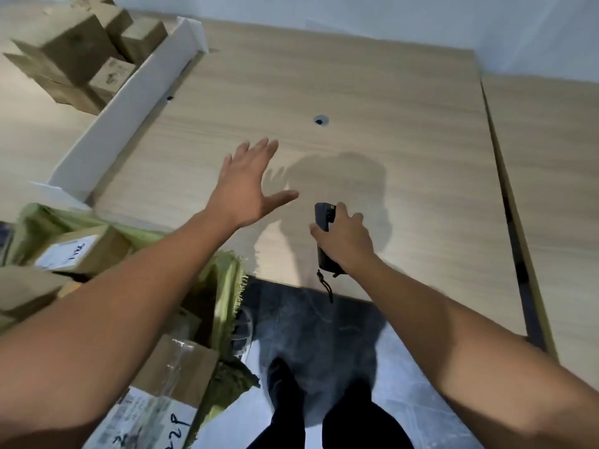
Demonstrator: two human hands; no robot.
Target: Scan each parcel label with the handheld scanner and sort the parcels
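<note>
Wood-grain table (pixel 372 92), head view. R hand (pixel 348 244) wrapped round black scanner (pixel 324 222) near centre, over table's 6 o'clock edge. L hand (pixel 246 186) at 10 o'clock of it, fingers spread, holding nothing. Labelled parcels (pixel 74 251) in green sack (pixel 227 280) at 8 o'clock; brown boxes (pixel 74 43) behind white divider (pixel 129 102), 11 o'clock.

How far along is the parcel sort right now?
Likely done: several brown boxes sit stacked beyond the white divider. In hand: the right hand grips the scanner over the table; the left hand is open and holds no parcel. Left: labelled parcels lie in the green sack at near left.
</note>
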